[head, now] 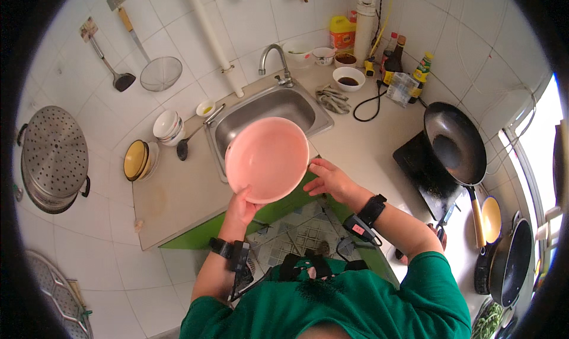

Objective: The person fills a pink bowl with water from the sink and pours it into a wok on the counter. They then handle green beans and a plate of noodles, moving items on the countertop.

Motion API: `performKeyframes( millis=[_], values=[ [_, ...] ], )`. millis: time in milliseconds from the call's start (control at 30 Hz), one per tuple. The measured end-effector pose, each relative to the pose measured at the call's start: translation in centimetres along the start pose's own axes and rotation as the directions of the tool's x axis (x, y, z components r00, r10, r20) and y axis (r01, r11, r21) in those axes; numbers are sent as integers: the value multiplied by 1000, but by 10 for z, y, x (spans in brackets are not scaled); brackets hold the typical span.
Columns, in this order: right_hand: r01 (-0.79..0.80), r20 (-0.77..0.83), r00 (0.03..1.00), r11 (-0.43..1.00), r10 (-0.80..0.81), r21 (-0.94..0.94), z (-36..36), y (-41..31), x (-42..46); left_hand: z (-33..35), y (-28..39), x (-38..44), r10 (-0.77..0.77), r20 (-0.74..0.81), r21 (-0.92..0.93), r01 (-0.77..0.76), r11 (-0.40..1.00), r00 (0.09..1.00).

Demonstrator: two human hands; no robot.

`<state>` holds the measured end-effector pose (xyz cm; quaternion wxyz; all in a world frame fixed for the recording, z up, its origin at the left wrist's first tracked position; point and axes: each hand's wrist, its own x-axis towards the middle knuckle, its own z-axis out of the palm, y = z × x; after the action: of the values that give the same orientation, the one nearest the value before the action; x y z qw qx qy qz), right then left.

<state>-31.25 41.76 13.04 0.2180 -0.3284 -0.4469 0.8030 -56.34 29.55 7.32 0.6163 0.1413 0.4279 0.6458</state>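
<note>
A pink basin point(267, 159), which looks like plastic, is tilted towards me in front of the stainless steel sink point(284, 101). Nothing shows inside it. My left hand point(241, 210) grips its near rim, thumb over the edge and the other fingers partly hidden underneath. Just right of the basin is my right hand point(331, 180), fingers apart and holding nothing; whether a fingertip touches the rim, I cannot tell. Behind the sink stands a curved metal faucet point(275, 63). Part of the sink bowl is hidden by the basin.
Stacked bowls point(166, 126) and a black ladle point(183, 148) lie on the left counter. A grey cloth point(332, 99), a bowl of dark liquid point(349, 79) and sauce bottles point(395, 61) occupy the back right. A wok point(454, 143) rests over a black cooktop point(424, 174); scissors point(446, 216) lie nearby.
</note>
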Motion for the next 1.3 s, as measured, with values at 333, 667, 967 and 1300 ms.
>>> performKeyframes(
  millis=[333, 667, 967, 1300],
  values=[
    [67, -28, 997, 997, -68, -34, -22, -61, 84, -20, 29, 54, -11, -129, -46, 5, 999, 992],
    [65, -131, 985, 952, -109, -300, -24, -124, 225, -48, 66, 150, -141, -50, -41, 139, 989, 989],
    [13, -253, 963, 948, -98, -319, -31, -131, 337, -57, 99, 199, -177, -33, 93, 179, 979, 984],
    [45, -165, 980, 928, -113, -370, -67, -129, 445, -48, 96, 234, -209, -66, 75, 214, 974, 976]
  ],
)
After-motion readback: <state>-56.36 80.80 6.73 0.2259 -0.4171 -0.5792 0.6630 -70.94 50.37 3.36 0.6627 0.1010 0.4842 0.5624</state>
